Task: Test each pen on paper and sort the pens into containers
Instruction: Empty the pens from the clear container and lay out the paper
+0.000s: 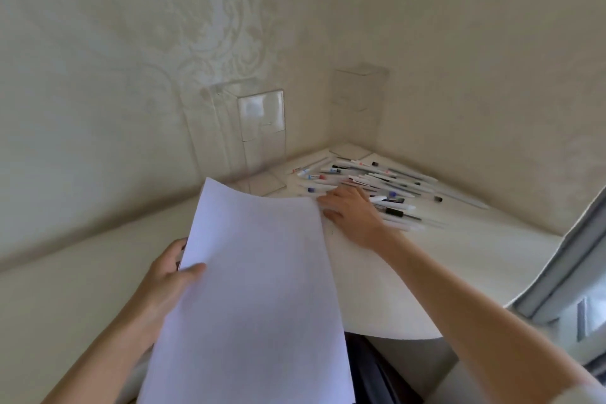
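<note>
Paper [259, 272] is pinched by the left grip [167, 275], just left of the pens [370, 180]; the right grip [351, 210] is laid flat on them, grasping nothing. Pens could be swept off the tabletop [475, 259] if the paper is dragged across.

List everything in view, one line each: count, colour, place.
table: one, white, against the walls.
paper: one sheet, white, held above the table's near left.
pens: uncounted pile, mostly white, far right of table.
left container: one, clear, upright beyond the paper.
right container: one, clear, upright in the corner.
window frame: one, grey-white, right edge.
left hand: one, grips the paper's left edge.
right hand: one, flat on the pile's near edge.
</note>
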The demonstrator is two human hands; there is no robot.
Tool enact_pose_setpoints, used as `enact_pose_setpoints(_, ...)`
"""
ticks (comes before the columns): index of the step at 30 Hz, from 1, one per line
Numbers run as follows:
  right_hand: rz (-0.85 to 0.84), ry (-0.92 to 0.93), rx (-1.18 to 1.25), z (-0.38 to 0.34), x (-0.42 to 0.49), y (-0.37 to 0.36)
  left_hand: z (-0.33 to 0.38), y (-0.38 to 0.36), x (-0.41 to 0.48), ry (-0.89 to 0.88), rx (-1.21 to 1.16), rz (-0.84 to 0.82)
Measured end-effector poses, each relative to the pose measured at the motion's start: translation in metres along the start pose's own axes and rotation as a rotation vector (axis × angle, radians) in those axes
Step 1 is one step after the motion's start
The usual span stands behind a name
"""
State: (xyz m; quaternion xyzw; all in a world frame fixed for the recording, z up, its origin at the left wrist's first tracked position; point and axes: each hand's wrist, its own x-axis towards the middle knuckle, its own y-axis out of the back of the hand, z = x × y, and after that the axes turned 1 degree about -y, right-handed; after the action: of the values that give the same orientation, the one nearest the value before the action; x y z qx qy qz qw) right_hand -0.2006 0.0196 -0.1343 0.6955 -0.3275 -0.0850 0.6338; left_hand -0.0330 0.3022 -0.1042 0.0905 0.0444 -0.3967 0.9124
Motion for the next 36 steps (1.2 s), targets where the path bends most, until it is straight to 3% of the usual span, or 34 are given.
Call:
enact_pose_setpoints(7,0.129,-0.353,0.044,0.037,0.004,0.001,0.001,-0.012,0.004,0.012,-0.003,-0.017)
enact_pose_setpoints(11,0.172,-0.435,0.069,0.058,0.004,0.009,0.003,-0.038,0.015,0.017,0.023,-0.038)
enact_pose_setpoints(16,0.157,-0.405,0.06,0.064,0.004,0.016,0.003,-0.075,0.034,-0.005,0.141,0.008)
enact_pose_setpoints(21,0.316,-0.267,0.156,0.061,-0.01,0.034,0.01,-0.111,0.043,-0.071,0.267,0.043)
enact_pose_setpoints(24,0.239,-0.202,0.167,0.048,-0.029,0.042,0.01,-0.129,0.048,-0.107,0.35,0.095)
enact_pose_setpoints(27,0.058,-0.136,0.165,0.036,-0.046,0.039,0.003,-0.131,0.056,-0.184,0.693,0.14)
enact_pose_setpoints(30,-0.096,-0.183,0.136,0.027,-0.057,0.033,-0.005,-0.118,0.066,-0.344,0.821,0.045)
enact_pose_setpoints(36,-0.056,-0.217,0.125,0.026,-0.059,0.023,-0.008,-0.102,0.1,-0.612,0.992,-0.155)
